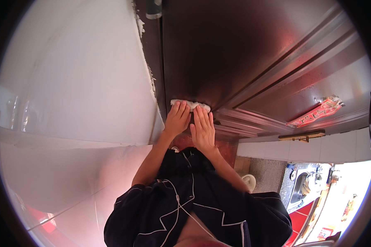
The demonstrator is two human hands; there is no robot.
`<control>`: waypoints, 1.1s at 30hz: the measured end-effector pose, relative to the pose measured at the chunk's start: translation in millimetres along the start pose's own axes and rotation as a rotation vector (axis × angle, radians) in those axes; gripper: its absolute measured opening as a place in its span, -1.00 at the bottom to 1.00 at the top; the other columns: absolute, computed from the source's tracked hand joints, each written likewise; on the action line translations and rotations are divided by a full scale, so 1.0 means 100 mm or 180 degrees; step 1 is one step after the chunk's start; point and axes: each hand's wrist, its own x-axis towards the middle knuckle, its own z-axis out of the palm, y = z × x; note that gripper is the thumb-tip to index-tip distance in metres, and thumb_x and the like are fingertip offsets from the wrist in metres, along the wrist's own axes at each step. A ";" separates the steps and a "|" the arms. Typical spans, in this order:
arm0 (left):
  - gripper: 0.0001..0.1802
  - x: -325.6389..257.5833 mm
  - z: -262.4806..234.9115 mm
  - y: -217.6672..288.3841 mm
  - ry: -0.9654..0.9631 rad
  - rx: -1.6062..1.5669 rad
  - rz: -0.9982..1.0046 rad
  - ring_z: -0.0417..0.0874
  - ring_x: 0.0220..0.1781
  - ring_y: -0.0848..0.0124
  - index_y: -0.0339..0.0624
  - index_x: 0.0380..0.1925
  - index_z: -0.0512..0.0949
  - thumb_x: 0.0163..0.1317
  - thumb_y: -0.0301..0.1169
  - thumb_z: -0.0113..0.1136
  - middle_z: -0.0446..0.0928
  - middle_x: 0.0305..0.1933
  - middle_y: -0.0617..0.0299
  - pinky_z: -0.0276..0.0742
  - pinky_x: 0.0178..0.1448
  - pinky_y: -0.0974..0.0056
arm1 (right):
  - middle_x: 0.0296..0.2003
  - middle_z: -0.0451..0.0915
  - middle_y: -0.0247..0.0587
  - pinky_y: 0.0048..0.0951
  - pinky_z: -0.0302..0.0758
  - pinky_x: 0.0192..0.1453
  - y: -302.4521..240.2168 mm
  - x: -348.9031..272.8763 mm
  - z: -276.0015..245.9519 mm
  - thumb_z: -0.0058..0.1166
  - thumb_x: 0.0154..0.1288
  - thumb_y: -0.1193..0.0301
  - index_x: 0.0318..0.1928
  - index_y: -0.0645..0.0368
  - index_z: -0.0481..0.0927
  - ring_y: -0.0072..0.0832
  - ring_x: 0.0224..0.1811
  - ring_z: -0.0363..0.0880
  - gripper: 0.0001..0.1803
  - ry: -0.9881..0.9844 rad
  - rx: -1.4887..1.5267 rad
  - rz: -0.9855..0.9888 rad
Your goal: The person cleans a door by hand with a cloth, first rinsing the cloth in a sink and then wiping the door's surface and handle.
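A folded white cloth lies against the dark brown door panel, close to the door's left edge. My left hand holds the cloth's left part against the panel, its fingertips resting over it. Beside it, my right hand holds the right part the same way, with fingers long and thumb toward the left hand. Between the two hands there is a small gap. The cloth's back side is hidden against the door.
A white wall with a ragged edge runs along the left. On the door at right are raised mouldings and a torn red paper strip. A wooden piece is below it. A sink stands lower right. White earphone cords hang over my dark shirt.
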 end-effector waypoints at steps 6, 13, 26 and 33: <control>-0.53 0.81 -0.27 0.40 0.0517 -0.0326 0.0195 0.19 0.54 -0.01 -0.23 0.14 0.54 0.21 -0.36 0.24 0.37 0.43 0.08 0.32 0.42 -0.06 | 0.45 0.22 0.06 0.14 -0.10 0.56 0.01 0.21 -0.54 -0.14 0.46 0.26 0.41 0.32 0.29 0.03 0.52 0.12 -0.40 0.0561 -0.0124 0.0082; -0.53 0.85 0.01 0.67 0.0531 -0.0295 0.0436 0.17 0.57 0.15 -0.12 0.20 0.56 0.29 -0.27 0.13 0.36 0.46 0.19 0.30 0.43 0.01 | 0.41 0.27 0.17 0.17 -0.01 0.54 0.41 -0.02 -0.45 -0.01 0.38 0.38 0.34 0.38 0.35 0.08 0.50 0.17 -0.43 0.0969 -0.0135 0.0219; -0.46 0.30 0.43 0.87 -0.0395 -0.0452 0.0698 0.09 0.59 -0.03 -0.35 0.22 0.46 0.23 -0.37 0.18 0.33 0.45 -0.04 0.16 0.51 -0.14 | 0.34 0.42 -0.25 0.03 0.07 0.54 0.92 -0.54 -0.38 0.09 0.30 0.42 0.32 0.10 0.46 -0.29 0.42 0.33 -0.46 0.0474 -0.0361 0.0466; -0.41 0.58 0.59 1.54 -0.0862 -0.0574 0.0701 0.18 0.56 0.02 -0.35 0.25 0.44 0.19 -0.39 0.16 0.30 0.48 0.00 0.14 0.52 -0.11 | 0.38 0.37 -0.16 0.05 0.04 0.56 1.42 -0.88 -0.82 0.05 0.32 0.48 0.35 0.15 0.41 -0.22 0.47 0.28 -0.43 0.0473 -0.0312 0.0604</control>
